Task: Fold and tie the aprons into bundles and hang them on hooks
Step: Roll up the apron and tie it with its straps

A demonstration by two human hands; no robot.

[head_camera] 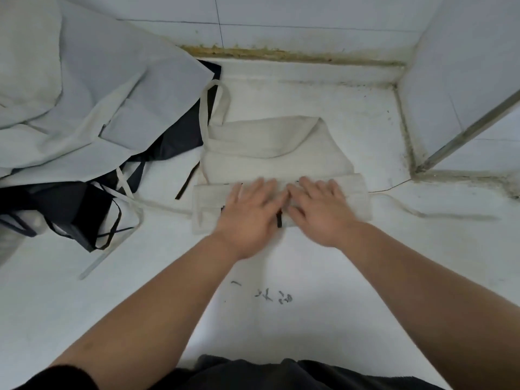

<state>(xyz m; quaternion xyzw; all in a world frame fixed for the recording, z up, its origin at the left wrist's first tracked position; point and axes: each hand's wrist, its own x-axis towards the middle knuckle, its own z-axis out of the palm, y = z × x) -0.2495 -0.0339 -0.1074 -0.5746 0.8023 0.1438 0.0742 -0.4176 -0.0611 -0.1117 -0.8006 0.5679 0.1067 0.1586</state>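
A cream apron (270, 147) lies on the white counter (309, 263), its near edge folded over into a flat band (208, 209). My left hand (250, 212) and my right hand (318, 209) press flat on that band side by side, fingers straight. A neck loop (209, 108) sticks out at the back left. One waist tie (422, 213) trails to the right, another (166, 208) to the left. A short dark strap end (279, 219) shows between my hands.
A heap of pale grey aprons (92, 94) and dark navy aprons (70, 209) with loose ties fills the left side. Tiled walls (464, 66) close the back and right, with a grimy seam (281, 56). Pen marks (273, 295) sit on the near counter.
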